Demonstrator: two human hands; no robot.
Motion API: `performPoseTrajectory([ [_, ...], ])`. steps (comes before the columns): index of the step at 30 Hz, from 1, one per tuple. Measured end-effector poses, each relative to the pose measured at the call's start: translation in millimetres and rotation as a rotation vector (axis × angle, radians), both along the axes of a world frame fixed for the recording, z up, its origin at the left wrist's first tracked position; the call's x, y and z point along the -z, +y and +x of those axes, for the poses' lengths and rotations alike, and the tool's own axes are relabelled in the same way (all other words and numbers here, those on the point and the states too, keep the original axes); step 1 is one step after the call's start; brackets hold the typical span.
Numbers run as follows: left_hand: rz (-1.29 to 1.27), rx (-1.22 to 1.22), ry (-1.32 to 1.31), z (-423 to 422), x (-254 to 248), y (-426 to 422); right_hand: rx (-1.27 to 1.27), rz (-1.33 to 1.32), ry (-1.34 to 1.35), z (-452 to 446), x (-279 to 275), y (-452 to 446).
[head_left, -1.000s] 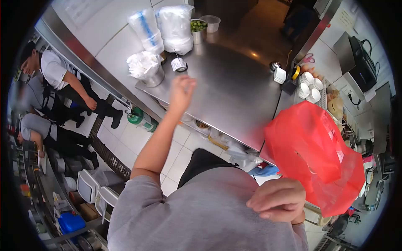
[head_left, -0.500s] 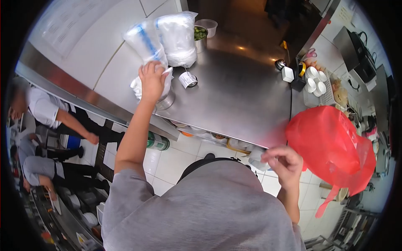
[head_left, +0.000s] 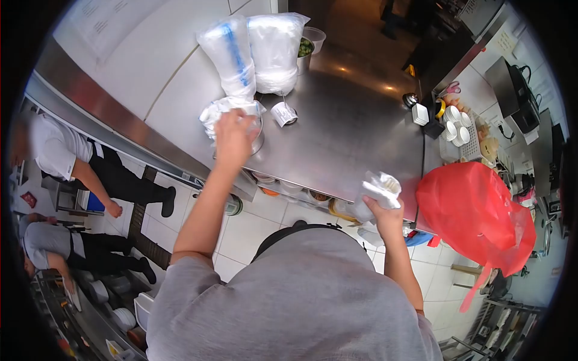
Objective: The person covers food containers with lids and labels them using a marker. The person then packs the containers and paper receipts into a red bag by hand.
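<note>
My left hand (head_left: 234, 141) is over a metal container (head_left: 257, 143) holding crumpled white plastic-wrapped packets (head_left: 212, 115). Its fingers look spread and slightly blurred, and I see nothing held in them. Above the front edge of the steel counter (head_left: 346, 135), my right hand (head_left: 388, 218) grips a small white packet (head_left: 382, 188) in clear plastic. What the packet contains cannot be made out. Just right of this hand, a large red plastic bag (head_left: 463, 210) stands at the counter's right end.
Two bulging clear plastic bags (head_left: 276, 53) stand at the back left beside a tin of green pieces (head_left: 305, 51). A small labelled roll (head_left: 283, 113) lies near them. White cups (head_left: 456, 127) sit in a basket at right. Two people (head_left: 66, 150) work at left.
My right hand, empty before, now holds the white packet and has moved slightly left. My left hand has drawn back from the plastic bags to the metal container.
</note>
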State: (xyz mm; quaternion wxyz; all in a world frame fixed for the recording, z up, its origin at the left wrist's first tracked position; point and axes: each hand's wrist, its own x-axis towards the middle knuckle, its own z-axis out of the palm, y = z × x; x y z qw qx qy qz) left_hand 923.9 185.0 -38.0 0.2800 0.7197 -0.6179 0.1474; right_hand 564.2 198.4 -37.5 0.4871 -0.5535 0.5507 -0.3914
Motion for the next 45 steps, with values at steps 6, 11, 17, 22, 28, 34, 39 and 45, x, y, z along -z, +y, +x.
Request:
performPoseTrajectory([
  [6, -0.047, 0.197, -0.169, 48, 12, -12, 0.008, 0.03, -0.038, 1, -1, 2],
  [11, -0.12, 0.161, 0.121, 49, 46, -36, -0.086, -0.006, -0.003, 7, -5, 6],
  [17, -0.531, 0.21, -0.047, 22, 7, -56, -0.151, -0.101, -0.053, 16, -4, 0],
  [22, -0.325, 0.679, 0.007, -67, -27, -31, -0.345, -0.35, -0.15, 39, -11, -10],
  [28, -0.222, 0.993, 0.24, -174, -64, 3, -0.277, -0.183, -0.276, 17, -58, 15],
  [34, -0.177, 1.273, 1.013, -271, -96, -26, -0.131, -0.843, -0.113, -133, -100, 37],
  [39, -0.204, 1.363, 0.332, -404, -144, -29, -0.122, -1.167, -0.35, -253, -208, 85],
  [45, -0.028, 1.222, 0.158, -533, -153, -72, -0.157, -1.126, -0.443, -326, -203, 57],
])
